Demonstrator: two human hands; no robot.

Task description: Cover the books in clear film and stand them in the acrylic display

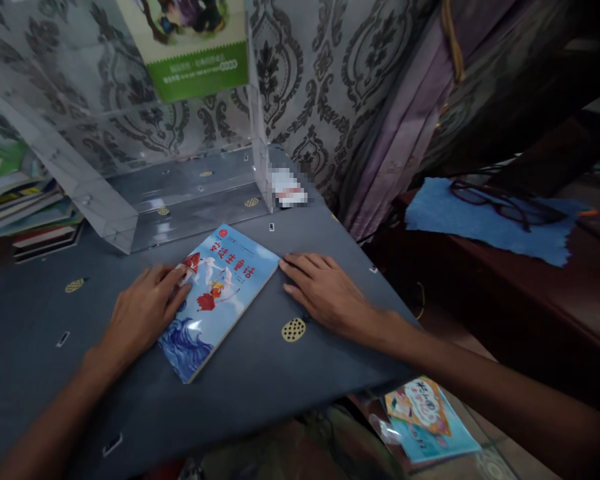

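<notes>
Blue glossy cover of a paperback storybook [219, 293] lies beneath the extended fingers of the left hand [143, 313], their tips resting on its left edge near the top without curling round or pinching it. Fingers of the right hand [325, 291] lie flat and slightly spread on the tabletop, with their tips touching the book's right corner. Neither hand grips anything.

Two hands, then, with one book between them, lying flat and at an angle on a dark slate-blue tablecloth [70, 347]. Small gold ovals and dark rectangular marks dot the cloth, more than are worth counting. Behind the book stands one clear acrylic display stand [190, 193], with one green-edged book [197, 70] propped inside it. One blurred white item [289, 188] lies just beside the stand's right corner. To the left sits one stack of books [27, 213].

Past the table's right edge, a dark reddish wooden surface [520, 293] bears one ragged blue cloth [485, 227] with one pair of dark glasses [505, 205] on it. One more picture book [425, 420] lies lower down, below the table's near edge. Grey damask wall covering [320, 80] and one mauve curtain [405, 127] fill the background.
</notes>
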